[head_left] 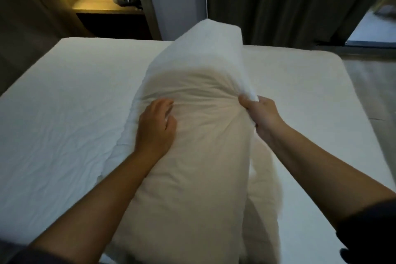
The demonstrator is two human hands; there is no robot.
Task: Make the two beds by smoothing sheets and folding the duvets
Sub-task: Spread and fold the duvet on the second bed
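Duvet: the bunched-up white duvet point(199, 70) lay down the middle of the bed point(64, 103), running 6 to 12 o'clock.
Left hand: the left hand point(156, 126) sat flat on its 9 o'clock side, fingers loosely spread, arm stretched forward.
Right hand: the right hand point(260, 113) pinched a wad of fabric at 3 o'clock.

The duvet point(192, 118) is soft, matt white cloth, puffy and finely creased. The sheet point(64, 103) under it is thinner white cloth, matt, wrinkled at centre left. The curtain point(289, 2) at upper right is dark, matt, pleated cloth. The shelf point(102, 9) at upper left looks like smooth wood.
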